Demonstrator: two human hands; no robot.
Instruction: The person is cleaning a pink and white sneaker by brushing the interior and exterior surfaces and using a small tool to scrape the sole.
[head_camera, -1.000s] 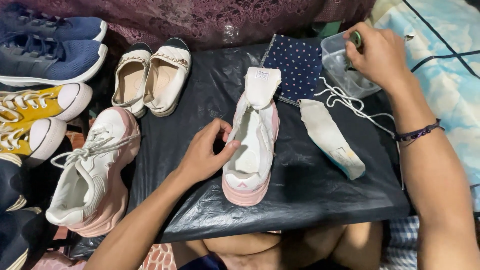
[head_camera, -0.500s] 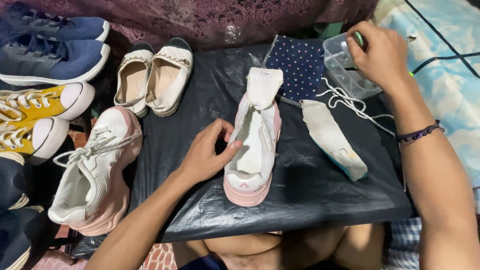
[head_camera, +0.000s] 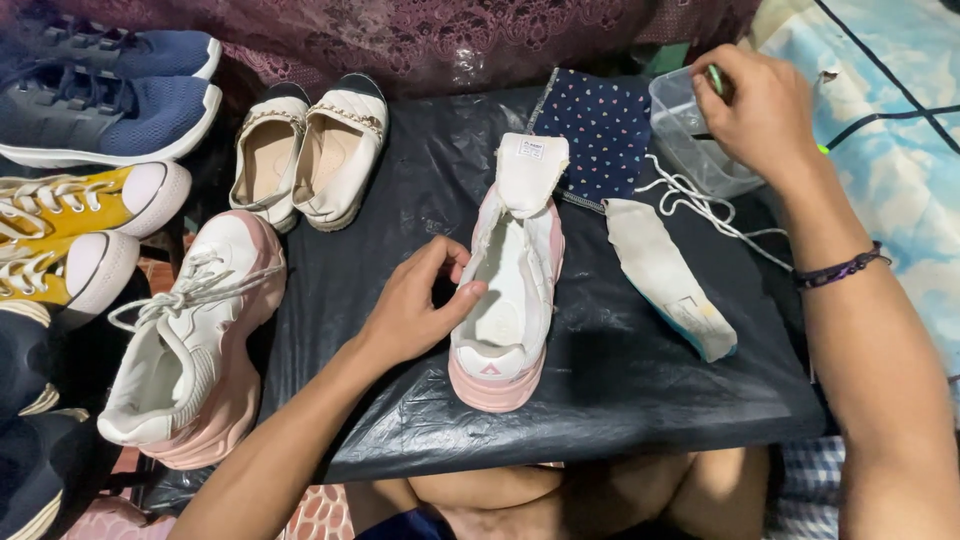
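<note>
Your left hand (head_camera: 415, 310) grips the side wall of the unlaced white and pink sneaker (head_camera: 505, 290), thumb hooked over the collar, steadying it near the middle of the black plastic-covered tabletop (head_camera: 620, 390) with its tongue folded up and back. Your right hand (head_camera: 760, 110) is clenched around a thin green tool at the rim of the clear plastic container (head_camera: 690, 135) at the far right corner. Just right of the sneaker lies its removed insole (head_camera: 665, 275); the loose white lace (head_camera: 700, 205) trails between insole and container.
</note>
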